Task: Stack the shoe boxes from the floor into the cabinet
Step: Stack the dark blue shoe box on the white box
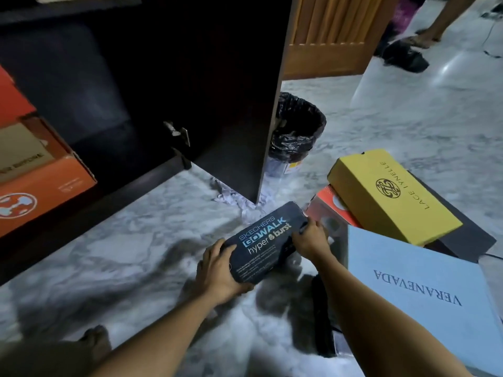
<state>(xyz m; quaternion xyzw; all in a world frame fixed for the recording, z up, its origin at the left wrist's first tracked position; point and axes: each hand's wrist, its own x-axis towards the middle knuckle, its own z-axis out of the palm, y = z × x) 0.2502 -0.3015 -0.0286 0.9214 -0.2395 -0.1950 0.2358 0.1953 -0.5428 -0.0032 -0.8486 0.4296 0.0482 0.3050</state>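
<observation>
A black Skechers shoe box (268, 240) is held tilted just above the marble floor, its printed side facing up. My left hand (217, 270) grips its near end and my right hand (310, 236) grips its far right edge. To the right lie a yellow box (392, 194), a red box (330, 208) partly under it, a light blue box (424, 289) and a black box (462, 235) beneath the yellow one. The dark cabinet (168, 175) stands open at the left, with orange boxes (40, 186) stacked inside at its left side.
The open cabinet door (245, 104) juts out toward me. Behind it stands a bin with a black liner (296, 129), and crumpled paper (231, 194) lies at the door's foot. Another person's feet (424, 39) are at the far right by a wooden door (332, 34).
</observation>
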